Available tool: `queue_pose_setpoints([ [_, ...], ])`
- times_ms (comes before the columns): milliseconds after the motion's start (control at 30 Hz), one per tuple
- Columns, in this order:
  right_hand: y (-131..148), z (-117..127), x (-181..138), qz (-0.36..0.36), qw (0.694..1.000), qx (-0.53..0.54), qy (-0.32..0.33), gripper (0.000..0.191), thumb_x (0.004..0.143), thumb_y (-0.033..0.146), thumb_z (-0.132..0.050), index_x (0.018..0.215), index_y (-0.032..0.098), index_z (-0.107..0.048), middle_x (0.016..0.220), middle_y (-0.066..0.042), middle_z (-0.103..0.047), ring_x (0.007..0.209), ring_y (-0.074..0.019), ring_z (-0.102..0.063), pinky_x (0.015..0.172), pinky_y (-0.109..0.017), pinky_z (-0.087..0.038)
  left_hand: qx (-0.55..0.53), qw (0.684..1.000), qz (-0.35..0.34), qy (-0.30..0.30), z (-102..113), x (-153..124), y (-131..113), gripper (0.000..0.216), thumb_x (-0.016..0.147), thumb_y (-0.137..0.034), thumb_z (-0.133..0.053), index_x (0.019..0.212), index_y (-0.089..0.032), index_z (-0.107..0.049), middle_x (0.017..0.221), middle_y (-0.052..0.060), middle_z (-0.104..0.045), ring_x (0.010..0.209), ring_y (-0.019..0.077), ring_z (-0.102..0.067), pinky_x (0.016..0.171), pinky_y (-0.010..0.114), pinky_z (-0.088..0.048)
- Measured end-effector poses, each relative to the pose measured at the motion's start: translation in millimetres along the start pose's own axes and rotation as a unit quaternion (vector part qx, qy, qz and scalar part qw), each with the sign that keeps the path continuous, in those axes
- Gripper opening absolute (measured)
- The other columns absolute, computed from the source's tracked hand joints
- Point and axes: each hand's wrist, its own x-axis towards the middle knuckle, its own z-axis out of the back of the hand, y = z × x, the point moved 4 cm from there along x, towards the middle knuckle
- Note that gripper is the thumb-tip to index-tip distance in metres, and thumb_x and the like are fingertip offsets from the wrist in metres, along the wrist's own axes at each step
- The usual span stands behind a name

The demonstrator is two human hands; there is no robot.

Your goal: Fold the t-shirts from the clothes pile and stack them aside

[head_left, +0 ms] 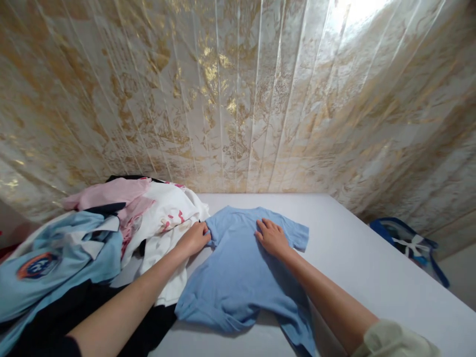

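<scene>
A blue T-shirt (238,267) lies spread on the white table, its collar toward the wall and its lower hem rumpled near me. My left hand (195,238) is closed on the edge of the left sleeve, fingers pinched around the cloth. On the upper right chest of the shirt, my right hand (273,237) rests flat with its fingers spread. The right sleeve (299,234) lies stretched out beyond that hand.
A heap of clothes fills the table's left side: a light blue shirt (74,248) with a badge, a pink garment (107,193), a white garment (167,208) and black cloth (148,327). A blue-trimmed bag (412,245) stands past the right edge of the table (357,277). A gold-patterned curtain (238,99) hangs behind.
</scene>
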Motion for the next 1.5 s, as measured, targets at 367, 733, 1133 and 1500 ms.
queue_pose_setpoints([
  [367,-19,-7,-8,0.011,1.0,-0.016,0.004,0.057,0.097,0.05,-0.027,0.149,0.025,-0.03,0.157,-0.005,-0.026,0.143,-0.0231,-0.02,0.114,-0.046,-0.015,0.217,0.962,0.005,-0.165,58,-18,-11,0.036,0.077,-0.008,-0.048,0.109,-0.021,-0.058,0.126,0.012,-0.053,0.113,0.0284,-0.056,0.095,0.042,-0.043],
  [733,-4,-6,22,0.01,1.0,-0.002,0.011,0.059,0.098,0.051,-0.025,0.149,0.023,-0.03,0.156,-0.008,-0.026,0.143,-0.0227,-0.022,0.114,-0.045,-0.017,0.183,0.974,-0.113,0.07,-63,55,-62,0.053,0.095,-0.039,-0.035,0.139,-0.011,-0.043,0.149,0.015,-0.041,0.137,0.029,-0.036,0.113,0.042,-0.025],
  [1133,-11,-6,83,0.03,1.0,-0.006,0.0,0.057,0.098,0.051,-0.026,0.149,0.024,-0.03,0.156,-0.007,-0.027,0.142,-0.0221,-0.023,0.114,-0.044,-0.016,0.214,0.971,-0.107,0.027,-63,94,-29,0.063,0.095,-0.051,-0.024,0.148,-0.017,-0.029,0.157,0.009,-0.023,0.145,0.0247,-0.02,0.116,0.044,-0.013],
  [1500,24,0,-57,0.198,0.978,0.027,0.065,0.057,0.096,0.051,-0.036,0.149,0.031,-0.029,0.156,-0.002,-0.027,0.143,-0.0204,-0.022,0.117,-0.043,-0.014,0.222,0.968,-0.117,0.019,-64,92,-27,0.062,0.095,-0.051,-0.025,0.148,-0.018,-0.029,0.158,0.008,-0.024,0.144,0.0248,-0.022,0.116,0.044,-0.015],
])
